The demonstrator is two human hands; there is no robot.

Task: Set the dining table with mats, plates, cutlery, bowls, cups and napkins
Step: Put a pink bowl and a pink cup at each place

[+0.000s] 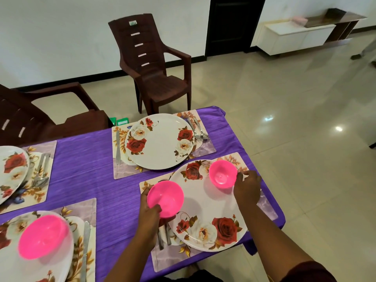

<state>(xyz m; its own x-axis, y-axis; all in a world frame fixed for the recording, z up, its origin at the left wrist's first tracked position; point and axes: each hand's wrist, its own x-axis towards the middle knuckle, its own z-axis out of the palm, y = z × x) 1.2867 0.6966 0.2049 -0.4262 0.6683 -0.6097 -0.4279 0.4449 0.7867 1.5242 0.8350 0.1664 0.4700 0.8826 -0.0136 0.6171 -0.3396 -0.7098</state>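
My left hand [149,216] grips a pink bowl [165,198] by its near rim, held over the left edge of the near floral plate [207,206]. A second pink bowl [222,174] stands on that plate's far right part, with my right hand [247,188] at its right side, fingers touching or just off its rim. The plate rests on a floral mat [175,257], with cutlery [163,235] partly hidden under my left hand. A third pink bowl [41,237] sits on the plate at lower left.
A purple cloth [85,165] covers the table. A far plate [159,141] has a knife [118,147] on its left and a fork and spoon [198,129] on its right. Another place setting [12,167] lies at left. Brown plastic chairs [154,64] stand beyond the table.
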